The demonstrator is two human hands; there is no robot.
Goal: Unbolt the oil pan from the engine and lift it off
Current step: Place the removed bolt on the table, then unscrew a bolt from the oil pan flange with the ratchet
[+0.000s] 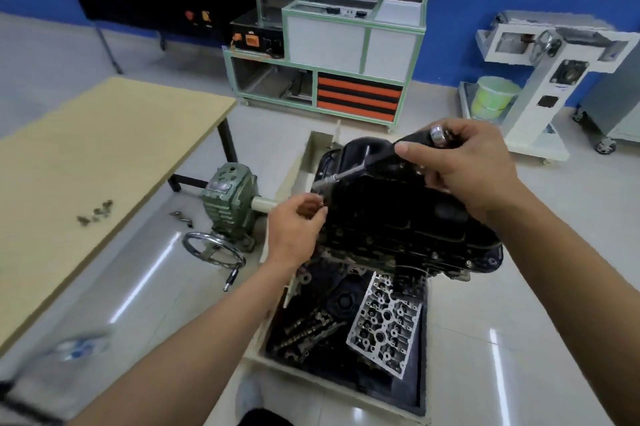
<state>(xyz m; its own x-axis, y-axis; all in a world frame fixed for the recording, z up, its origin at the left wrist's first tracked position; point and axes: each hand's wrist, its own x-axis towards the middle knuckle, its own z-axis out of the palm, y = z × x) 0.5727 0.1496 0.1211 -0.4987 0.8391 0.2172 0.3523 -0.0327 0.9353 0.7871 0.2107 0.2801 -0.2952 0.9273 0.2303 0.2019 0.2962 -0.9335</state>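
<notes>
Oil pan [391,190] is sitting black and dished on top of the upturned engine [398,245], still seated on the block, with the whole lump hanging on a stand over a tray [263,332].

Fingers of the right hand [474,166] are curling round the upper end of a long wrench [349,173], the thumb lying straight along its dark grip and a chrome knob showing just above the knuckles. The shaft is slanting down and to the left across the pan, its socket end meeting the pan's left rim.

Fingers of the left hand [294,228] are bunching together right below that socket end, at the pan's edge. They seem to be pinching something small there, but the blur makes it impossible to tell what, or whether they are holding anything at all.

Both forearms are reaching in bare from the bottom of the view.

Further out, a green gearbox [228,197] with a steel handwheel [213,249] is standing just left of the engine. Loose bolts [95,212] are lying in a small cluster on the tan table [104,148] well to the left. Down in the tray, a cylinder head [384,318] is lying beside camshafts [311,325].
</notes>
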